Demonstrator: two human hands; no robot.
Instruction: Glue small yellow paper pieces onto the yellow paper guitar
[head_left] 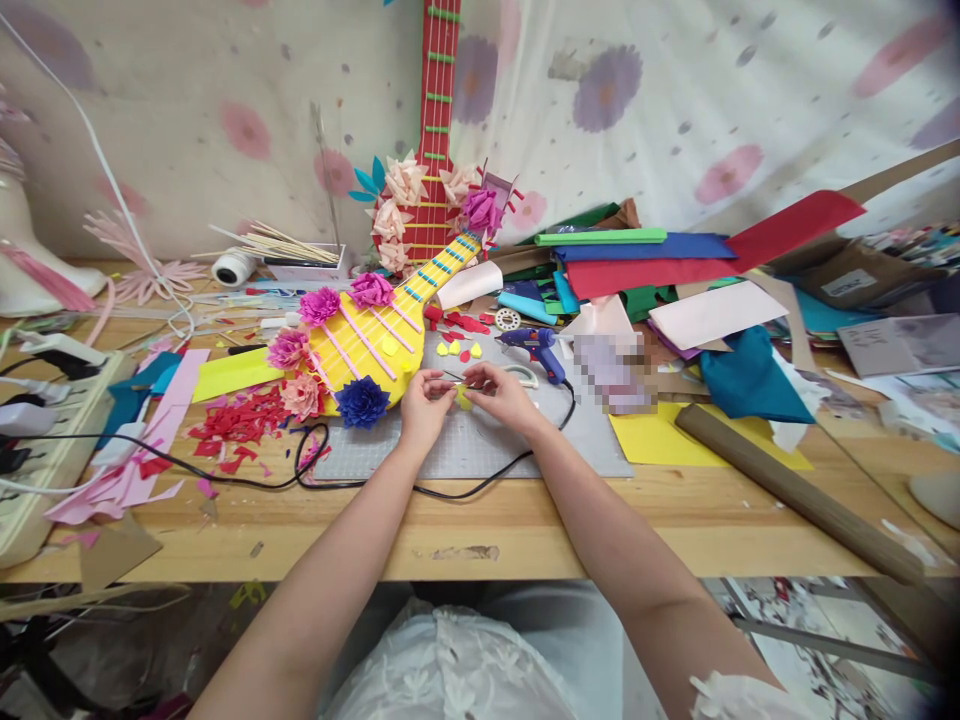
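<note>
My left hand [426,402] and my right hand [504,396] meet above the grey cutting mat [585,440], fingertips pinched close together. Between them is a small yellow paper piece [464,400]; a thin dark stick-like thing also shows at the fingertips, too small to make out. Just beyond the hands lie several yellow paper petals [454,349] and red scraps [465,322]. Left of my left hand rests a yellow paper lute-shaped instrument [352,345] with pink flowers and a dark blue paper flower [363,402]. White-handled scissors [523,377] lie partly behind my right hand.
A blue glue gun [538,350] lies right of the hands, its black cord [480,492] looping across the mat's front. Behind stands a red paper guitar neck [437,100]. Coloured paper sheets [645,270] and a brown roll [795,490] fill the right; a power strip [60,470] sits left.
</note>
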